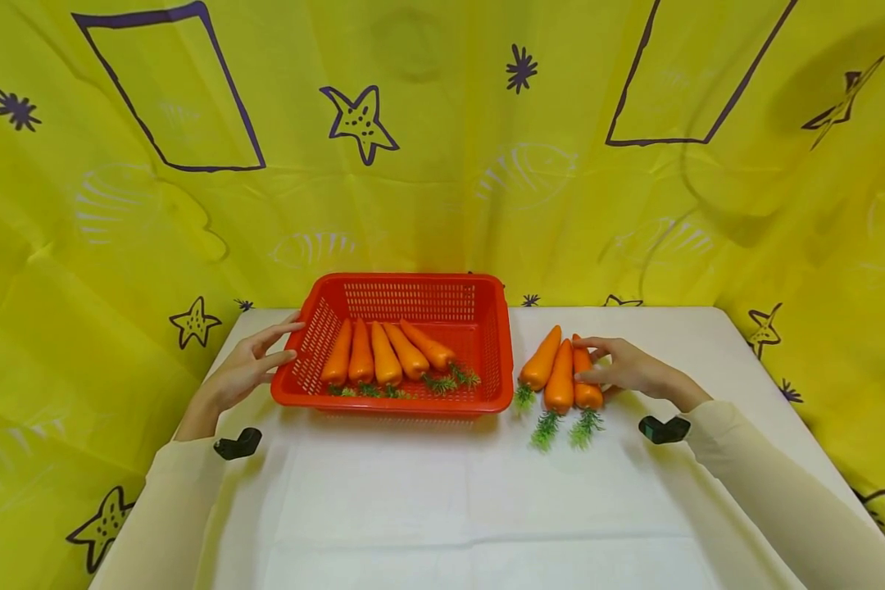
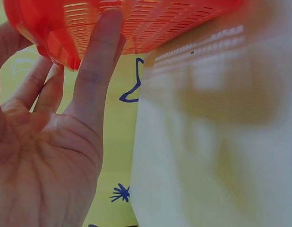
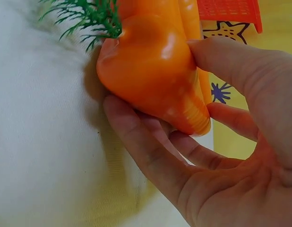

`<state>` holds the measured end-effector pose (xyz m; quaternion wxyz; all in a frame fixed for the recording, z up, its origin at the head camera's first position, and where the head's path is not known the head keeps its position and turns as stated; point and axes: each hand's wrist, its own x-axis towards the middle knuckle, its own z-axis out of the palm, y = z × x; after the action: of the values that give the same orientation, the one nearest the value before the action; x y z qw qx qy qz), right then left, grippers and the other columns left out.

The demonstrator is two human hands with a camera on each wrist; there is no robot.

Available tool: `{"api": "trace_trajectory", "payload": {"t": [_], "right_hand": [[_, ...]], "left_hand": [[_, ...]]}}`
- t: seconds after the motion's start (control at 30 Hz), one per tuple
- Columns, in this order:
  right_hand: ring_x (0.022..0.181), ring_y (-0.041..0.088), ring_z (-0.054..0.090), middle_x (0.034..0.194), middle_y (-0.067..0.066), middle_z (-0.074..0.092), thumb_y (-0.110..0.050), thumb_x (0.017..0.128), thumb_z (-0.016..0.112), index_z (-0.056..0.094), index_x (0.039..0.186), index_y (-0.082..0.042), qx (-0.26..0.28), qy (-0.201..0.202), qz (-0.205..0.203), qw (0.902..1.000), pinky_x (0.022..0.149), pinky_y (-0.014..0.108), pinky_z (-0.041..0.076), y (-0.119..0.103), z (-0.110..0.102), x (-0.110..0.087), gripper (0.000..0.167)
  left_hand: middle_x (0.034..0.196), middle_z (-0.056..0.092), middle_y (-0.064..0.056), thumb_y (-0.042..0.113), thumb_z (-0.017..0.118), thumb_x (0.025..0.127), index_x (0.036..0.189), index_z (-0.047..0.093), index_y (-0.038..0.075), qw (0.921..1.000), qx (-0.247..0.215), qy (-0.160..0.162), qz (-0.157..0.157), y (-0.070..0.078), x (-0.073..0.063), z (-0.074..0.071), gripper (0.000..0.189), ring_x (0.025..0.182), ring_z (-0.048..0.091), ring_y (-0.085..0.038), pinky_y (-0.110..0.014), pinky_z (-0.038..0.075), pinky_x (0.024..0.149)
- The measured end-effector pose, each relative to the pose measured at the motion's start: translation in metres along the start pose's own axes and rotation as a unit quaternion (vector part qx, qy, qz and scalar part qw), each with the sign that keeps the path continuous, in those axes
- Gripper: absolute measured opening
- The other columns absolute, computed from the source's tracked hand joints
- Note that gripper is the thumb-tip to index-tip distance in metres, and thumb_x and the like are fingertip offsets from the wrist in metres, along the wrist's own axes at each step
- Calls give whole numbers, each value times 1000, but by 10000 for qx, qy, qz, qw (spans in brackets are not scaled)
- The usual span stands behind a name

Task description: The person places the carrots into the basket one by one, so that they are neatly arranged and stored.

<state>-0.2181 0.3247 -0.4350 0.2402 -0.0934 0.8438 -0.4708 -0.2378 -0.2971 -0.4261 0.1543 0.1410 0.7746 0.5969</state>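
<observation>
A red plastic basket (image 1: 487,397) stands on the table, with several orange toy carrots (image 1: 360,352) lying side by side in it, green tops toward me. My left hand (image 1: 239,373) touches its left side with extended fingers; in the left wrist view, fingertips (image 2: 108,23) rest against the slotted outer wall. To the right of the basket, three more carrots lie together. My right hand (image 1: 627,369) has its thumb and fingers around the rightmost carrot (image 1: 586,392). Close up in the right wrist view, that carrot (image 3: 146,61) sits between thumb and fingers.
A white cloth covers the table (image 1: 472,500). Behind and along the sides hangs a yellow curtain (image 1: 442,205) with starfish drawings. The other two loose carrots, one in the middle (image 1: 560,381) and one on the left (image 1: 541,360), lie between the basket and my right hand.
</observation>
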Motion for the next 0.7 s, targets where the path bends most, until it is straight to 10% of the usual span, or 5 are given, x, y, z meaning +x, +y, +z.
{"api": "trace_trajectory", "payload": {"t": [0.7], "right_hand": [[92, 31, 71, 145, 38, 35, -11, 92, 77, 33, 158, 1, -344, -355, -327, 9982, 75, 41, 61, -30, -28, -22, 80]], "left_hand": [[173, 8, -3, 14, 59, 105, 157, 38, 3, 9999, 157, -2, 15, 3, -2, 1, 57, 153, 16, -43, -33, 55, 90]]}}
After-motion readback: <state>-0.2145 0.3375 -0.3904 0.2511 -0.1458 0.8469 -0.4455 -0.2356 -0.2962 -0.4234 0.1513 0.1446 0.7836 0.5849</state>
